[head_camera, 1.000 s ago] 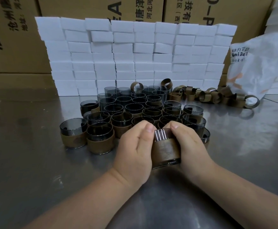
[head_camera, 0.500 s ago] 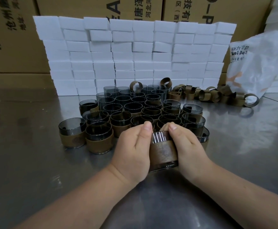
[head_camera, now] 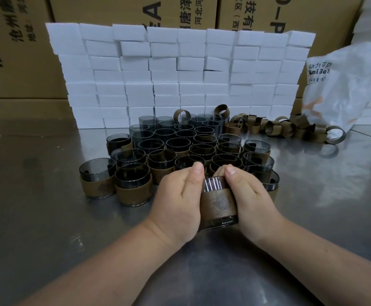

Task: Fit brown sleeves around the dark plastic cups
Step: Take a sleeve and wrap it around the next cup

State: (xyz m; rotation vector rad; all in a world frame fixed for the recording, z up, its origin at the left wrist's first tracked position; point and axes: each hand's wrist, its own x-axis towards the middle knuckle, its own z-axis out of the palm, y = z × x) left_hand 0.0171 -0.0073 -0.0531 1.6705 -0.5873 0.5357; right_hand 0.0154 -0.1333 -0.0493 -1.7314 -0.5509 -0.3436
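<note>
Just below the centre of the frame, both hands were closed on one dark plastic cup [head_camera: 212, 183]. It lay tilted, with its base toward the camera. The left hand [head_camera: 178, 202] gripped it from the left, thumb lying along the cup's upper edge. The right hand [head_camera: 251, 198] gripped the opposite side, its thumb pressed on the rim. A brown sleeve [head_camera: 218, 204] wrapped the cup's middle. A glossy dark band showed above the sleeve, and a narrow dark strip showed below it at the base. Whether the cup's base touched the bench [head_camera: 36, 217] could not be told.

Directly behind the hands, in the middle of the frame, a tight cluster of cups [head_camera: 178, 144] stood upright on the steel bench. Many of the nearer ones wore brown sleeves; several at the back showed bare. At the cluster's lower left, two sleeved cups stood side by side, one [head_camera: 97, 184] further left and one [head_camera: 133, 189] nearer the left hand.

A loose heap of empty brown sleeves [head_camera: 277, 128] lay to the right of centre, trailing toward the right edge, with a single ring [head_camera: 335, 135] at its far end.

A wall of stacked white blocks [head_camera: 180, 74] rose behind the cups across the upper middle. Printed cardboard boxes [head_camera: 14, 51] filled the top of the frame behind it. A crumpled white plastic bag [head_camera: 345, 89] sat at the right edge.
</note>
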